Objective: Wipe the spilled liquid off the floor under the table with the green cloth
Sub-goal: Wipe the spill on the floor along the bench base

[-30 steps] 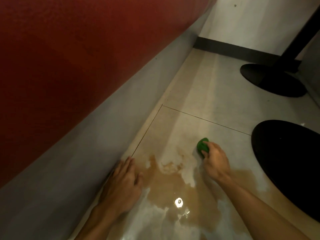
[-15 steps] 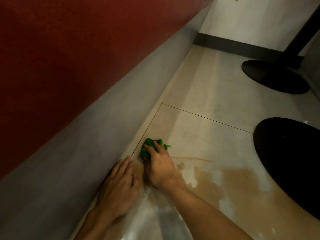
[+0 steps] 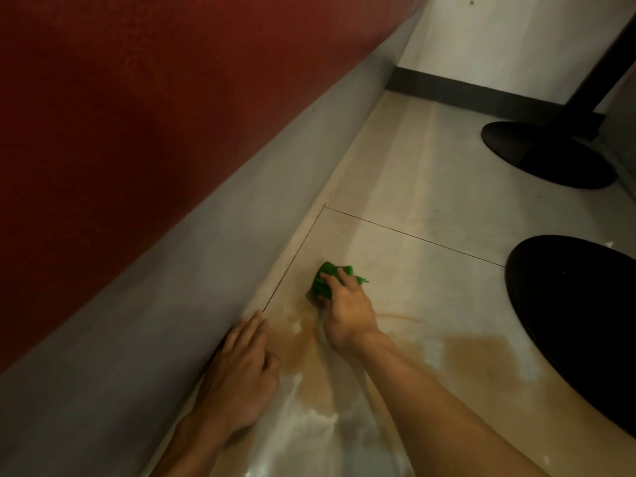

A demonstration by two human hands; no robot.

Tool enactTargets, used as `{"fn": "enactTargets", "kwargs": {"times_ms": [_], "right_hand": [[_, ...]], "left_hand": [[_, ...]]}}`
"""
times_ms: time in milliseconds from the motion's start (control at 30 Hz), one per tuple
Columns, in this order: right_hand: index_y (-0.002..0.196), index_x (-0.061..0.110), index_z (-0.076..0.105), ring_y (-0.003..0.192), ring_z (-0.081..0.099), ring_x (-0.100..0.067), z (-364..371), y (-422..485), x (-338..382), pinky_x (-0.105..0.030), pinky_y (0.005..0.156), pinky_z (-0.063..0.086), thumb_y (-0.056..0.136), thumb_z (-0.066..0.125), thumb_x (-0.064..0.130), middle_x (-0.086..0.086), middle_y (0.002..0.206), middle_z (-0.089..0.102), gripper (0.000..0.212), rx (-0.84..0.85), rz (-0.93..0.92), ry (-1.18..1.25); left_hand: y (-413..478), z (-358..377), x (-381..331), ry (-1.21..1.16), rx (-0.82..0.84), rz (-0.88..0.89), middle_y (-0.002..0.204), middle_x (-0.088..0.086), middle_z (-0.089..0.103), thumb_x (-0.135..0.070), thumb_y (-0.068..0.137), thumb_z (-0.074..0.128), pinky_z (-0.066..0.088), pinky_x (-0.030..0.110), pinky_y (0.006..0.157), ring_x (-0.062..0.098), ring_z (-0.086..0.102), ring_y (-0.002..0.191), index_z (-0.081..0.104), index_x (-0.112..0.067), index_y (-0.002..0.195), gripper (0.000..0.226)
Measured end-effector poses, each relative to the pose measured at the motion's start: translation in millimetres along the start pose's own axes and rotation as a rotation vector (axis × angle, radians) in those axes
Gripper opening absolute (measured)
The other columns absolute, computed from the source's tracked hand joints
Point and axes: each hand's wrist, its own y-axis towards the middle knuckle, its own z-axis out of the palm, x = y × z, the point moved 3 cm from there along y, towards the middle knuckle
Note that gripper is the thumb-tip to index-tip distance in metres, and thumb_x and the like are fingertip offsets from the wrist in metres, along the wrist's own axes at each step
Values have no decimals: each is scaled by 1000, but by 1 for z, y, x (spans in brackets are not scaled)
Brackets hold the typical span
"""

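Pale floor tiles [image 3: 430, 187] hold brown spilled liquid [image 3: 481, 356] across the lower frame. Our right hand [image 3: 344, 304] clamps the bunched green cloth [image 3: 325, 275] at centre; our flat left hand [image 3: 241, 373] braces lower left. We could slip on that wet edge, or smear liquid wider.

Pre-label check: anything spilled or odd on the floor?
Yes: brown liquid pools on the floor between the left hand and the near black table base. The right hand grips the green cloth at its far edge.
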Motion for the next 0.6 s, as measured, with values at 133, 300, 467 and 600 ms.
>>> {"fn": "enactTargets", "kwargs": {"times_ms": [133, 300, 467, 600], "right_hand": [[146, 28, 37, 146, 16, -27, 17, -16, 28, -32, 119, 13, 93, 53, 22, -5, 159, 20, 55, 138, -255, 8], [142, 33, 42, 145, 20, -20, 7, -33, 1, -24, 118, 14, 94, 54, 25, 3, 158, 23, 50, 206, -336, -51], [141, 33, 43, 142, 28, -19, -13, -10, -25, -20, 112, 18, 95, 54, 25, 5, 156, 27, 48, 104, -186, -60], [139, 29, 46, 144, 24, -23, 2, -28, -6, -27, 115, 19, 94, 54, 33, 1, 156, 27, 46, 44, -157, 8]], "left_hand": [[1, 2, 7, -17, 14, 29, 159, -15, 1, -45, 88, 15, -12, 14, 109, 2, -2, 144, 13, -26, 152, 67], [1, 0, 5, -38, -7, 25, 158, -16, 4, -41, 83, 17, -13, 11, 106, 2, 0, 144, 17, -26, 152, 71], [-1, -1, 3, -34, 1, 22, 158, -17, 1, -39, 92, 20, -13, 12, 106, 1, -2, 144, 14, -28, 152, 61], [0, 1, 4, -33, 8, 0, 158, -17, 2, -41, 83, 15, -11, 15, 109, 1, -1, 144, 14, -28, 152, 70]]}}
